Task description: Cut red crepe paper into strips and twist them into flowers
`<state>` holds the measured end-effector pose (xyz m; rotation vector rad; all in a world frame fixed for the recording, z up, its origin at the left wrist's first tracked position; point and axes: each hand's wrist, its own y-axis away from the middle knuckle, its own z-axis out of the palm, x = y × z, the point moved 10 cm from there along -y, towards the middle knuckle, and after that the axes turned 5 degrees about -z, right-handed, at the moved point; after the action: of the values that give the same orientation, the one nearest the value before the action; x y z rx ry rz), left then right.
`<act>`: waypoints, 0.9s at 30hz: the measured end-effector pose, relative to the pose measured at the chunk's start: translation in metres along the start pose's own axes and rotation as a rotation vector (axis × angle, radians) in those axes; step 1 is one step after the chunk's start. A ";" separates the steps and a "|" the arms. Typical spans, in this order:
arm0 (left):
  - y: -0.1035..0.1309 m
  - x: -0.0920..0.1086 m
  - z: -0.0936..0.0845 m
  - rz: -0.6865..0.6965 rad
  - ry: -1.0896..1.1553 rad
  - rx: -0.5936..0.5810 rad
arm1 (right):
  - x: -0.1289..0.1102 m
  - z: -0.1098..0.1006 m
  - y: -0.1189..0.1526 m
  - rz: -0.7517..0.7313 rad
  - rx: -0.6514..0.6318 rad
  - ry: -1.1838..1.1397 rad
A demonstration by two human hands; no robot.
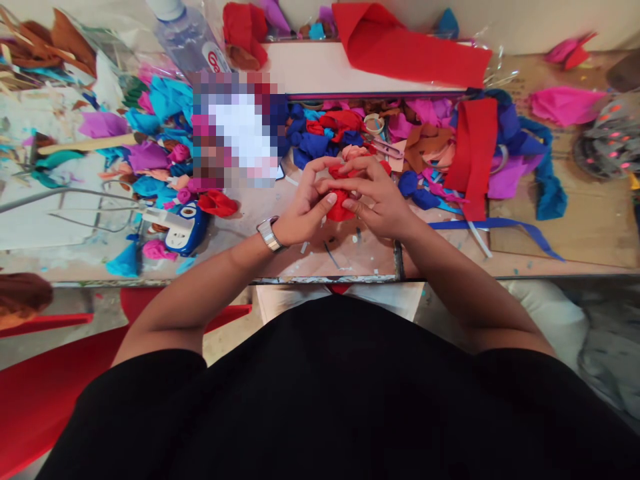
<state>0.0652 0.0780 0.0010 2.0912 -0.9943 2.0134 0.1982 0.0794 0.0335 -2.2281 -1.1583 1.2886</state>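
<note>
Both my hands meet over the worktable (345,257) around a small red crepe-paper flower (341,203). My left hand (305,210), with a metal watch at the wrist, curls its fingers and thumb onto the flower's left side. My right hand (377,197) covers the flower's top and right side, fingers bent over it. Most of the flower is hidden by my fingers. Just beyond my hands lies a pile of rolled blue and red paper flowers (325,133).
Crepe-paper scraps in pink, blue, red and brown cover the table. A red paper strip (473,157) lies to the right, a large red sheet (410,47) at the back. A glue gun (175,227), a water bottle (187,33), scissors (385,145) and a tape roll (373,123) lie about.
</note>
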 end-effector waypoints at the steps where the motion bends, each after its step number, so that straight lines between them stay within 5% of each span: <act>1: 0.000 -0.001 0.001 -0.021 0.010 -0.008 | -0.002 0.004 0.000 -0.013 -0.037 0.002; 8: -0.001 -0.008 -0.002 -0.110 -0.002 -0.008 | 0.001 -0.005 0.000 0.056 0.010 -0.021; 17: -0.002 -0.012 -0.004 -0.205 -0.292 0.007 | 0.021 -0.014 0.005 0.258 0.049 -0.051; 27: -0.002 -0.010 0.002 -0.261 -0.396 -0.067 | 0.017 -0.010 0.004 0.243 -0.002 -0.003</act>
<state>0.0690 0.0825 -0.0076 2.4863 -0.7649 1.4604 0.2131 0.0914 0.0261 -2.4275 -0.9107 1.3807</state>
